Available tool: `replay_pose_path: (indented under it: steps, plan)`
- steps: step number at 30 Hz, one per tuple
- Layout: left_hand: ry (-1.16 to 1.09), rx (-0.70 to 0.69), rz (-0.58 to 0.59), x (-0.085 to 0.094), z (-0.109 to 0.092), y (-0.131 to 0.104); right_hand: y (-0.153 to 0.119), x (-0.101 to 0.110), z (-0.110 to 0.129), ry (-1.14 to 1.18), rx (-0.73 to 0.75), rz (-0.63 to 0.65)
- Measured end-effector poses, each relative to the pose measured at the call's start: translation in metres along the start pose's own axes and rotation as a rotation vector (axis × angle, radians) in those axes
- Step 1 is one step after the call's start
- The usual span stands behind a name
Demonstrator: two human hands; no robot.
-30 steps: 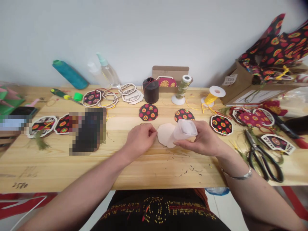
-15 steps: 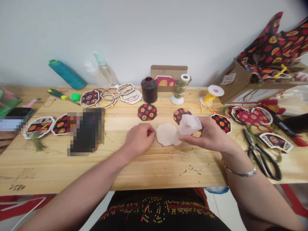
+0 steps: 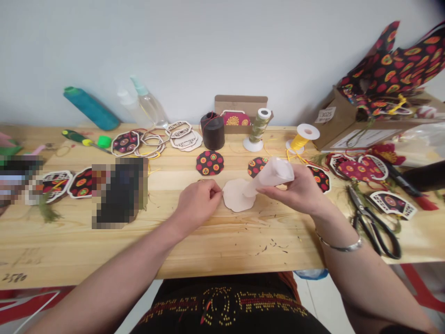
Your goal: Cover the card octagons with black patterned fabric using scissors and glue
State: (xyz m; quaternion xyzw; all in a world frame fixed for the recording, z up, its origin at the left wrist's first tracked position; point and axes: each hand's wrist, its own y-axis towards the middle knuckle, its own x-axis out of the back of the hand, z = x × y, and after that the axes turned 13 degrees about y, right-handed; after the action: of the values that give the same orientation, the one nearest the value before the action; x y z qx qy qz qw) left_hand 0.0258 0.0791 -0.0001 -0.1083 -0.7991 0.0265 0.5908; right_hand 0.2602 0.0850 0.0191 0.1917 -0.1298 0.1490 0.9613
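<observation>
My left hand (image 3: 199, 202) pinches the left edge of a pale, scalloped flat piece (image 3: 235, 198) lying on the table. My right hand (image 3: 299, 191) is wrapped round a translucent white squeeze bottle (image 3: 273, 174). The bottle leans down to the left, its narrow end over the right part of the pale piece. Whether the tip touches the surface, I cannot tell. Behind the piece lies a dark fabric-patterned scalloped disc (image 3: 210, 163); a second patterned disc (image 3: 256, 166) is partly covered by the bottle.
Along the back stand a black thread spool (image 3: 213, 132), a green thread spool (image 3: 259, 127) and a yellow cord spool (image 3: 303, 138). Black-handled scissors (image 3: 373, 227) lie on the right, before a cardboard box (image 3: 342, 123) of fabric. Wooden frames (image 3: 182, 136) and a screwdriver (image 3: 78, 137) lie on the left.
The squeeze bottle has tilted further, and its narrow end now shows over the pale piece. My left hand keeps its pinch on the edge. The whole view has shifted slightly.
</observation>
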Motion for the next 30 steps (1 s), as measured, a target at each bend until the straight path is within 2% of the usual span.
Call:
replay_pose_path:
  steps: [7,15,20,25,30]
  plan:
    - [0.005,0.002,-0.003,0.001,0.0,-0.001,0.001,-0.021,-0.004,0.019,0.071,-0.032]
    - [0.011,-0.003,-0.009,-0.001,0.001,-0.002,0.001,-0.014,-0.006,-0.069,0.046,-0.091]
    - [0.012,-0.012,-0.013,0.0,0.001,-0.002,0.0,-0.01,-0.002,-0.082,0.028,-0.044]
    - [0.008,-0.007,-0.002,0.001,0.0,-0.001,0.0,-0.016,0.002,-0.01,0.037,0.005]
    - [0.013,-0.005,-0.002,0.001,0.0,-0.001,0.001,-0.023,-0.001,-0.009,0.068,-0.044]
